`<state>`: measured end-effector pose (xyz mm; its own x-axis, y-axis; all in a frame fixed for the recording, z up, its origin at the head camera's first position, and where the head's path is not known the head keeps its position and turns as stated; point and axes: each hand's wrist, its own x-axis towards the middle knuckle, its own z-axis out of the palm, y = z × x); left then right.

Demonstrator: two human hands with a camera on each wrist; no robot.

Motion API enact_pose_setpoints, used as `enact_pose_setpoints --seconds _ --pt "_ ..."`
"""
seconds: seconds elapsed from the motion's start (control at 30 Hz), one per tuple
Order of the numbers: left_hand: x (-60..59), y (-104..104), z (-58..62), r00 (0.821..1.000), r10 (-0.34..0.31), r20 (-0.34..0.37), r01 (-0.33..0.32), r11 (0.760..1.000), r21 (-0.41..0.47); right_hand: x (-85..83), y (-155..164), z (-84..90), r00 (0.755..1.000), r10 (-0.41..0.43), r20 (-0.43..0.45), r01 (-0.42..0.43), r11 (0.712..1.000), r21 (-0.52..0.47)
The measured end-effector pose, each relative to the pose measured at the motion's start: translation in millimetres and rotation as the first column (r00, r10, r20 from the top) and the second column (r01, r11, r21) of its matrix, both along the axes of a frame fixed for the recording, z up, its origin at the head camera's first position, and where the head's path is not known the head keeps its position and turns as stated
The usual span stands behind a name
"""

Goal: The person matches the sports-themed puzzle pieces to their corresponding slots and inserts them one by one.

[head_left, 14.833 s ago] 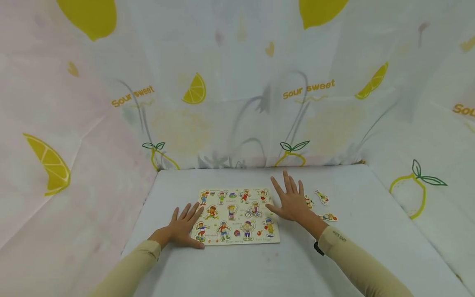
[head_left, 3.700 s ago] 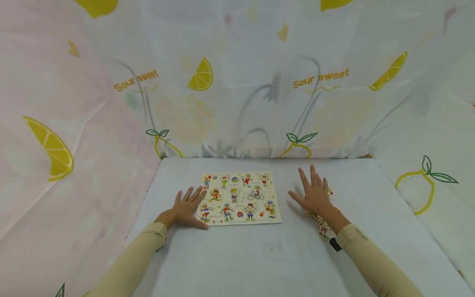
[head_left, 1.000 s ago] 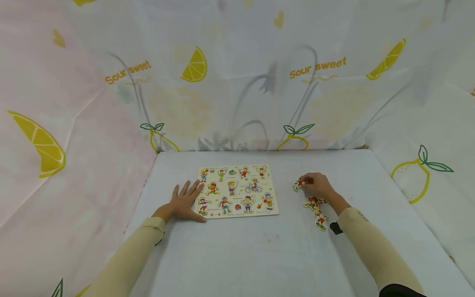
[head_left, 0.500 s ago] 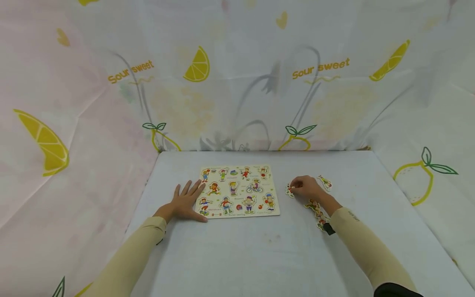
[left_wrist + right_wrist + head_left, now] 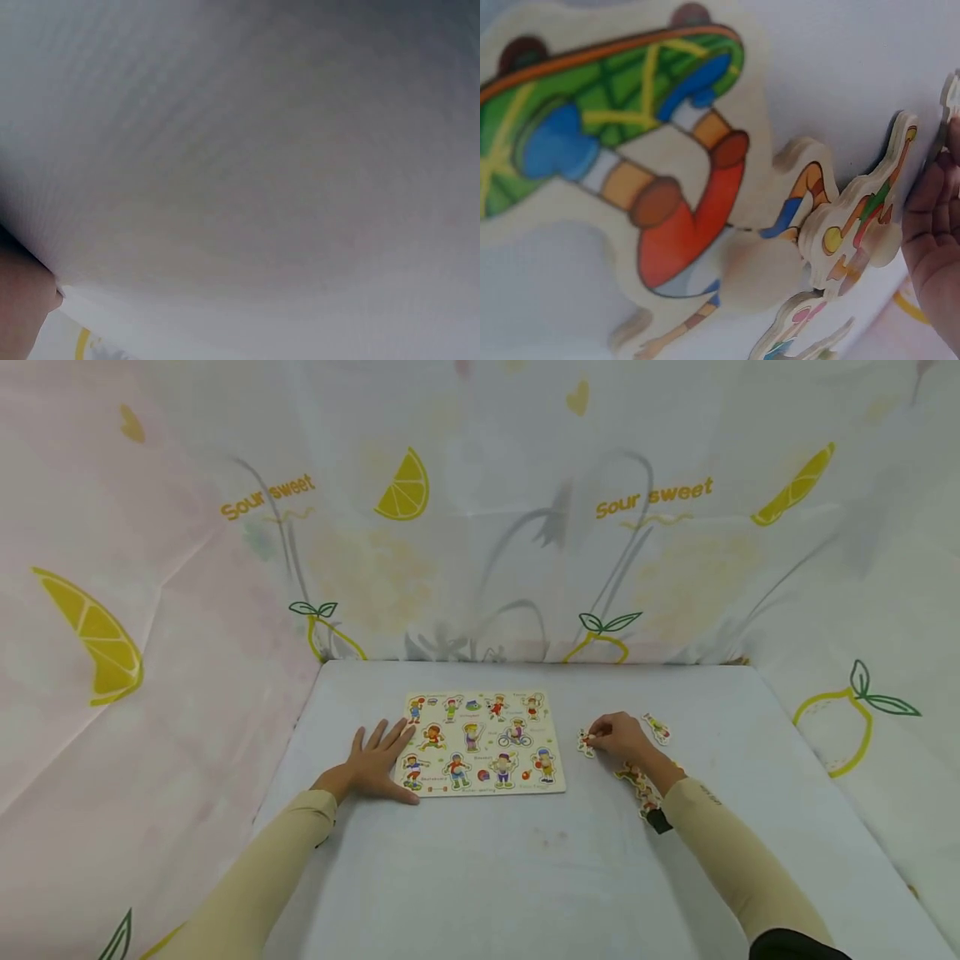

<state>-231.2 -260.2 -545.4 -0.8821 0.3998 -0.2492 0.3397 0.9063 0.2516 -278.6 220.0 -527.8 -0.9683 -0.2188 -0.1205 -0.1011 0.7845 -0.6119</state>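
Note:
A wooden puzzle board (image 5: 483,743) printed with small sport figures lies flat on the white-covered table (image 5: 525,877). My left hand (image 5: 375,764) lies flat with spread fingers, its fingertips on the board's left edge. My right hand (image 5: 618,739) is just right of the board and pinches a small figure piece (image 5: 585,742) low over the cloth. Loose pieces lie by that wrist (image 5: 639,778), and one (image 5: 657,727) lies behind the hand. The right wrist view shows a skateboarder piece (image 5: 630,150) and a smaller figure piece (image 5: 862,225) on the cloth, with my fingers (image 5: 937,225) at the right edge.
Lemon-print curtains (image 5: 480,527) wall the table in at the back and both sides. The left wrist view shows only blurred white cloth (image 5: 240,150) and a sliver of skin (image 5: 22,307).
My right hand went from lying flat to pinching a piece, then carried it left toward the board; over the last half second it barely moved. My left hand stayed put.

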Motion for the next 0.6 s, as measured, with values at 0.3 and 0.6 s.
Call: enact_pose_setpoints --seconds 0.3,0.6 --pt "3.5 -2 4.8 1.0 0.006 -0.009 -0.005 1.0 0.014 -9.1 -5 7.3 0.999 0.049 -0.021 -0.048 0.998 0.047" --pt "2.3 -2 -1.4 1.0 -0.008 -0.006 0.008 1.0 0.01 -11.7 -11 27.9 0.992 0.095 -0.077 -0.091 0.995 0.051"
